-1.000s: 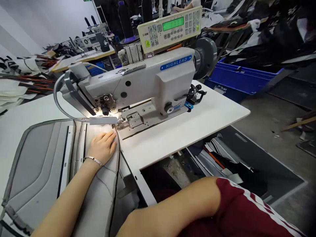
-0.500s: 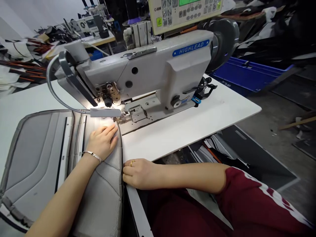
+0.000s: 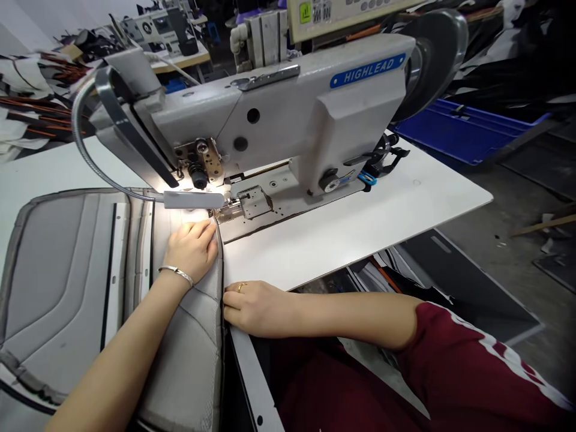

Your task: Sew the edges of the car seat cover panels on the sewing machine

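Note:
A grey padded fabric panel [image 3: 189,366] with dark binding along its edge lies under the head of the sewing machine [image 3: 279,114]. My left hand [image 3: 191,249] rests on this panel just in front of the needle area, fingers stretched out flat. Along the right bound edge, my right hand [image 3: 256,307] has its fingers curled and pressed on the panel at the table's front edge; its fingertips are partly hidden. A lit lamp [image 3: 193,200] on a bent flexible neck shines over the stitching spot. The needle itself is hard to make out.
The panel's wider part [image 3: 49,252] spreads left over the white table [image 3: 342,231]. A control box [image 3: 342,15] sits above the machine. Beyond the table is a blue crate [image 3: 468,132]; a grey bin [image 3: 454,264] holding strips stands below its front edge.
The view has shifted slightly, so the machine sits a little higher and farther right. Both hands keep nearly the same places on the panel.

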The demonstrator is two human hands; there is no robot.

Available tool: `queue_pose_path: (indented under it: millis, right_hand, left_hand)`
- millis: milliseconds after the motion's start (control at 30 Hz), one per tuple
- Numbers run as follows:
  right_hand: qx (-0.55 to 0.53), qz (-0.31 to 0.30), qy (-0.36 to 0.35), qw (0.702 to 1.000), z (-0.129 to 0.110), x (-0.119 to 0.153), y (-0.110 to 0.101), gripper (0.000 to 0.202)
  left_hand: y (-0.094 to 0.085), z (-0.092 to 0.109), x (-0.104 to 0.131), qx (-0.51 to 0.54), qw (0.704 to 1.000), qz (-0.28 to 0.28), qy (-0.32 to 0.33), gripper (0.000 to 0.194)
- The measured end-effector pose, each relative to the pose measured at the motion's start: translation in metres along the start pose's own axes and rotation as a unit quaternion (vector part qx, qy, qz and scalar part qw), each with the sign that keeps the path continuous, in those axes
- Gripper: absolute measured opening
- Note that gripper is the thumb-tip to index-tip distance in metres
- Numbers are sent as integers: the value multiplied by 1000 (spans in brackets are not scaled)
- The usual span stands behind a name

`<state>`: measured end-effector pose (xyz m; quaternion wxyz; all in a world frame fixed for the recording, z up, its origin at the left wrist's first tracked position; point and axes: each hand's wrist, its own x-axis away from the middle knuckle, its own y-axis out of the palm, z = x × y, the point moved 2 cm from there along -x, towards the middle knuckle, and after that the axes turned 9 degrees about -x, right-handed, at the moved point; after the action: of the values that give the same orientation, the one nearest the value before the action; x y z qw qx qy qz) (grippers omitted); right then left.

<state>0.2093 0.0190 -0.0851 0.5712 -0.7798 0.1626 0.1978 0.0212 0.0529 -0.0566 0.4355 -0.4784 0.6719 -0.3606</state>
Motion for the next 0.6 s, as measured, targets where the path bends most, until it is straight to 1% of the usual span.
queue_pose_path:
  millis: [233,333,433,500,567,600]
  right_hand:
    - [-60,-72,46,994,9,-4,-3,25]
    - [-94,-90,58,990,13,-5,-7,22]
    - [-159,-78,65,982,9,-5,-15,21]
    - [-198,-60,86,975,3,-6,-20,20]
    - [-215,-38,114,969,-2,-5,-23,20]
    - [-215,-36,117,969,-3,-4,-22,21]
  left_hand:
    - [5,0,-12,-30,999,-10,-3,38]
    - [2,0,-18,-26,999,-31,-15,35]
    - [-7,5,-20,-9,997,-64,-30,31]
    - [-14,9,-18,-14,996,-80,-34,28]
    - [-19,11,-17,-29,994,-94,-38,25]
    - [-21,11,-16,-36,994,-100,-38,26]
